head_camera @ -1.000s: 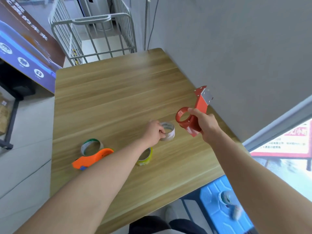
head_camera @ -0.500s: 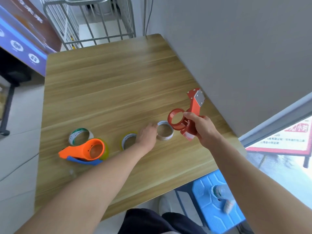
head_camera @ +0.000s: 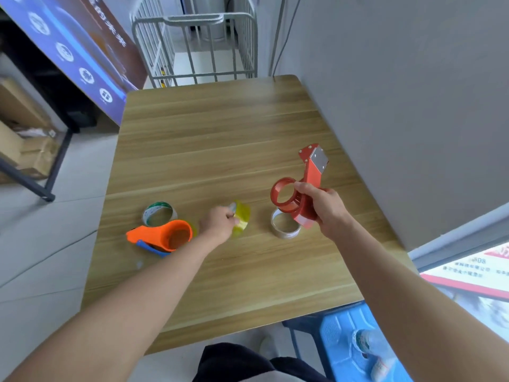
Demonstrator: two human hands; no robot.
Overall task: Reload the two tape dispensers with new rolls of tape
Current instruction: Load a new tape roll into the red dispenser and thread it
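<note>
One green-printed roll [head_camera: 148, 216], lettering illegible

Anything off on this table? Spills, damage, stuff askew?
Nothing stands out: no spill, no visible damage. The orange dispenser lies on the table; the right hand holds the red dispenser, and the left hand grips the yellow roll.

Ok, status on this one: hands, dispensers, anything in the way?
Left hand pinches yellow roll, tilted. Right hand grips empty red dispenser over clear roll. Orange dispenser lies untouched. Nothing blocking.
</note>
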